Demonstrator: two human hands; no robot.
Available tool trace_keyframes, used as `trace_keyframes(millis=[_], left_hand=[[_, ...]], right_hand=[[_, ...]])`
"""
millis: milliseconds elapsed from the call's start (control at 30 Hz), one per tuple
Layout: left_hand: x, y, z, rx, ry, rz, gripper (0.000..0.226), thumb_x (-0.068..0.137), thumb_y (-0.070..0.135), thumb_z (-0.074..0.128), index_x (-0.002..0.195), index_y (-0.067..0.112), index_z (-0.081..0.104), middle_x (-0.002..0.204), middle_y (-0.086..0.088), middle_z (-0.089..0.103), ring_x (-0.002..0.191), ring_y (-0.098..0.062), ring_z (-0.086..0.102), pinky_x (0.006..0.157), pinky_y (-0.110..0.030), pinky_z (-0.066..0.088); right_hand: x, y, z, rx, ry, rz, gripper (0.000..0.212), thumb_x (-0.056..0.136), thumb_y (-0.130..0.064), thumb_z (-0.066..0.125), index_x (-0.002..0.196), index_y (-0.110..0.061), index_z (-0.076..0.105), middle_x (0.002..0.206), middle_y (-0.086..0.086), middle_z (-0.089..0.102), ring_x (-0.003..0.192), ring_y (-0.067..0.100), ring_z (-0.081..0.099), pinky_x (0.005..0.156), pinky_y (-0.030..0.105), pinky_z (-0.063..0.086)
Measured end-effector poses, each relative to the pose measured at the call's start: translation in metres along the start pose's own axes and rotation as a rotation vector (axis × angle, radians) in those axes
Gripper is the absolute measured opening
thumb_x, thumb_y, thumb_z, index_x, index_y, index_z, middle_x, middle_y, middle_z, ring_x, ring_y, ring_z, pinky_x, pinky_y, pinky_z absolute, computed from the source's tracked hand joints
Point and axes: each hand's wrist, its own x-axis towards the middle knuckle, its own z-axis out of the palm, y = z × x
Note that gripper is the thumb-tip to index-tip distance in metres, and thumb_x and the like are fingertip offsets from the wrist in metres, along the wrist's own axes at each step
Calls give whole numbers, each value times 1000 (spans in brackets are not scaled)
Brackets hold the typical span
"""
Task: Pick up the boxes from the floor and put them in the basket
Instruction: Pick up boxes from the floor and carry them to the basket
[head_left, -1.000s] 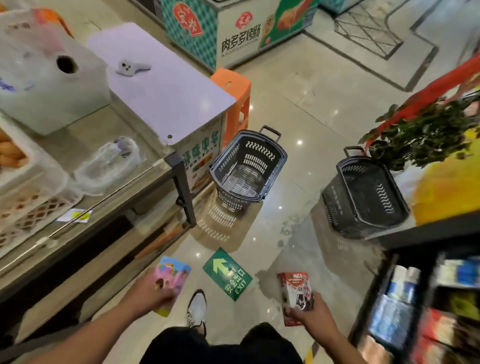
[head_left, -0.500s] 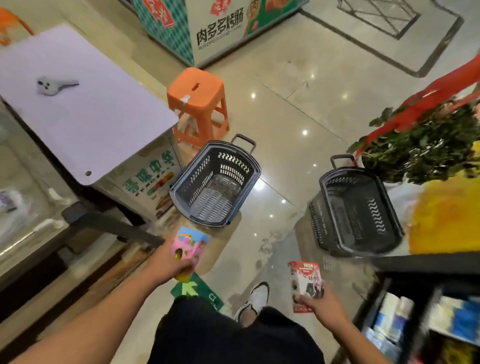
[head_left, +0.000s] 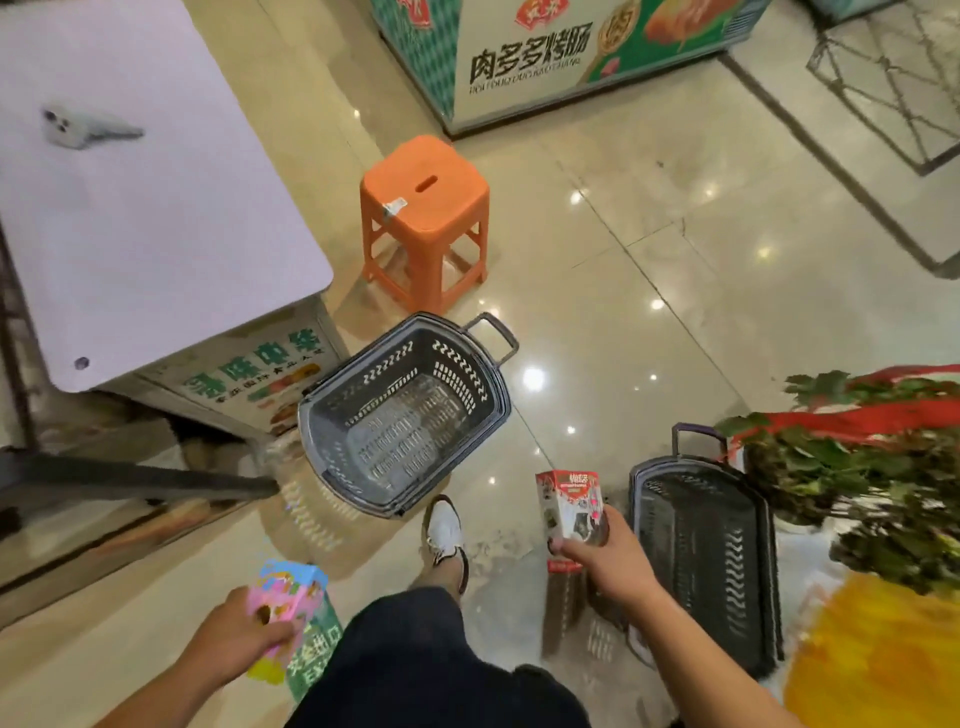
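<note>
On the shop floor, head view: L hand (head_left: 244, 642) grips pink box (head_left: 283, 597), held low by the L knee. R hand (head_left: 605, 564) grips red box (head_left: 571, 506), just left of the right basket (head_left: 701, 561). Left basket (head_left: 405, 415) sits ahead, tilted, w/ orange stool (head_left: 426, 208) behind it.

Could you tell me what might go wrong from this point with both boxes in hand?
The left hand grips the pink box only by its lower part, so it could slip. The right hand holds the red and white box beside the dark basket by the plant, not the grey slotted basket ahead, inviting a split drop.
</note>
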Motion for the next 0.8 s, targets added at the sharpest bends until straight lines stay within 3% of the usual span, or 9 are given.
trace_keyframes(millis=[100,167,233,300,367,433,600,700,800], left_hand=[[-9,91,-15,-52,-25,86,49,53,51,81,88,19,71,79,3,73,78,-22,71,66,-29,50],[-14,159,-28,-65,-18,173,34,61,36,84,87,16,72,79,1,76,75,-20,72,66,-29,51],[-15,222,-39,-81,33,259,24,69,25,85,83,13,70,80,-4,74,75,-21,69,67,-30,51],[-12,274,-45,-119,56,307,23,74,24,86,80,20,64,82,0,70,79,-20,67,73,-33,52],[-3,312,-47,-162,85,310,29,73,27,86,90,23,62,92,6,68,85,-15,65,77,-32,50],[10,336,-44,-164,108,292,36,72,33,85,99,21,65,97,9,66,90,-14,64,75,-30,48],[29,345,-18,-311,163,93,39,66,37,82,87,9,66,83,-3,70,73,-20,64,71,-40,56],[44,336,11,-441,186,-80,48,61,52,82,95,22,68,88,6,74,80,-17,72,74,-43,61],[59,338,37,-530,187,-164,51,64,51,85,104,25,67,97,18,66,93,-13,68,86,-44,59]], right_hand=[[26,-19,-23,-12,-49,31,51,71,-22,89,110,-27,56,98,-8,70,88,6,68,61,9,52],[51,-26,-38,-30,-74,60,49,73,-18,88,107,-27,53,99,-9,68,85,4,66,54,5,48],[77,-33,-50,-87,-85,89,50,69,-26,91,107,-23,58,98,-4,73,83,10,71,63,13,54],[106,-40,-58,-135,-116,103,55,63,-35,92,107,-18,64,95,0,77,82,15,75,74,33,62],[134,-62,-63,-173,-176,131,57,64,-27,93,110,-12,62,96,6,77,79,21,77,72,38,63],[168,-80,-63,-173,-270,139,58,67,-14,91,112,-5,56,98,14,75,78,31,76,68,41,63],[283,-92,-61,-348,-472,-6,69,55,-44,97,109,-15,64,99,6,76,87,25,76,77,51,62],[322,-121,-59,-426,-510,-42,69,54,-51,93,109,-22,62,98,-1,76,84,15,76,76,43,63],[341,-153,-54,-474,-528,-50,67,53,-50,89,109,-27,60,97,-5,76,82,10,75,78,38,63]])
